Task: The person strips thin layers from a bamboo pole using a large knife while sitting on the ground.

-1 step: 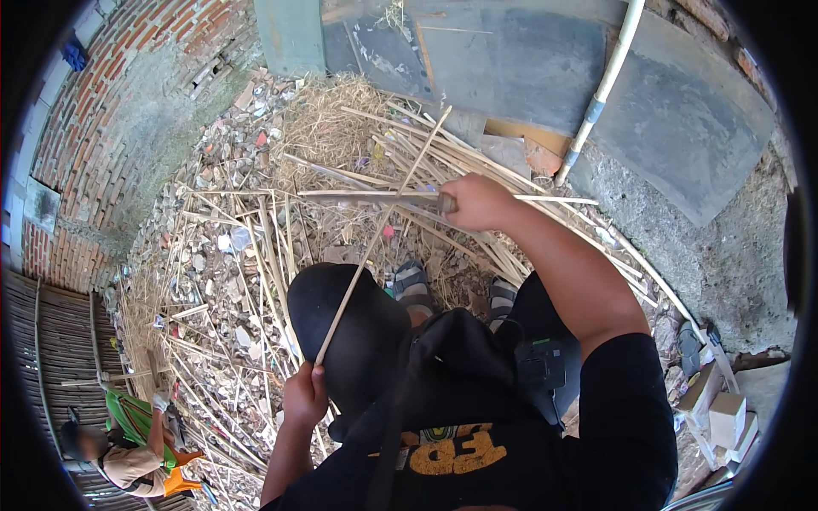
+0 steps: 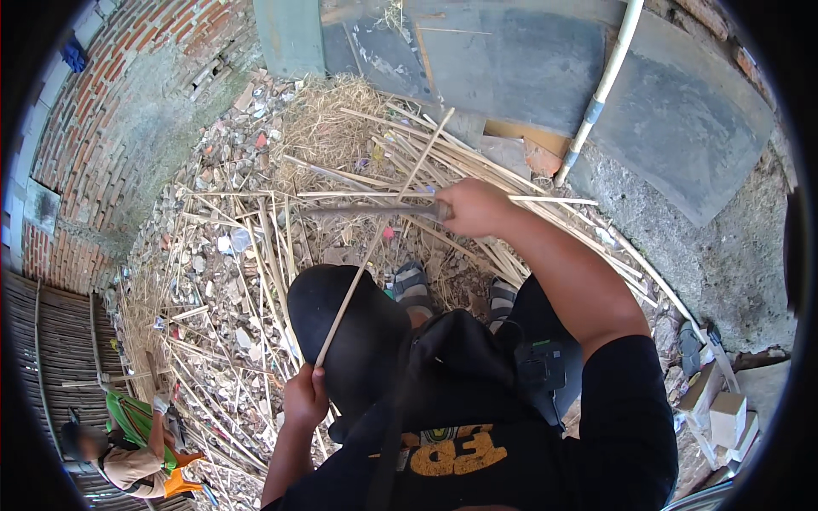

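Observation:
My left hand is closed around the lower end of a long, pale bamboo strip. The strip slants up and away to the right, across the middle of the view. My right hand grips the handle of a machete, whose dark blade points left. The blade crosses the strip at its upper part; whether they touch I cannot tell. Just beyond the blade, more bamboo strips lie in a loose pile on the ground. My sandalled feet stand below the machete.
Rubble and loose strips cover the ground to the left. Dry straw lies near the grey panels. A pale pole leans at the right. At lower left a person sits by a woven wall. Blocks lie at the right.
My right hand and the machete have dropped slightly toward me, so more of the blade shows. The strip's far end has shifted a little; my left hand keeps its place.

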Demonstrator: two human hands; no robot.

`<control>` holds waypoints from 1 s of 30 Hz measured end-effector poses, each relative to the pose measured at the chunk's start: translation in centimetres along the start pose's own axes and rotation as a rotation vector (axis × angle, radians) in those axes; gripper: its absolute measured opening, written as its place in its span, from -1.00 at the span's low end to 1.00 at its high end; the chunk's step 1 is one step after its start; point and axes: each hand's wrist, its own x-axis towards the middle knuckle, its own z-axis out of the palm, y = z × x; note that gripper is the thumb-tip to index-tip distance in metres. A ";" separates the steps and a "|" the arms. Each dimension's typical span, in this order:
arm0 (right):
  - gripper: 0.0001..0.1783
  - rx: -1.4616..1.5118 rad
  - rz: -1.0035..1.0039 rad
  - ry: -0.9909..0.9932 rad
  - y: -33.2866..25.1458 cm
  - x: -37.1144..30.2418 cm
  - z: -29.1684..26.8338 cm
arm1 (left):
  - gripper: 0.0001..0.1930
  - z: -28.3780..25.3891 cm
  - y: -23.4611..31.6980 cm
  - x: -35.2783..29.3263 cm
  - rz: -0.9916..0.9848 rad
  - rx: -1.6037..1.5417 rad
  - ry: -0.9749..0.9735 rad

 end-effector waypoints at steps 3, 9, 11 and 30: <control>-0.79 -0.072 -0.028 -0.055 -1.9 0.1 0.7 | -0.59 0.4 -0.8 -0.1 0.023 -0.010 0.003; -0.78 -0.019 0.131 -0.010 1.9 1.1 0.9 | -0.62 0.1 -0.7 0.3 0.062 0.027 0.005; -0.76 -0.034 0.028 0.048 0.5 1.0 1.1 | -0.62 -1.0 -0.7 0.2 0.046 0.009 -0.034; -0.78 0.086 0.045 0.190 2.0 0.9 0.9 | -0.57 -0.7 -1.2 1.4 0.065 -0.176 -0.093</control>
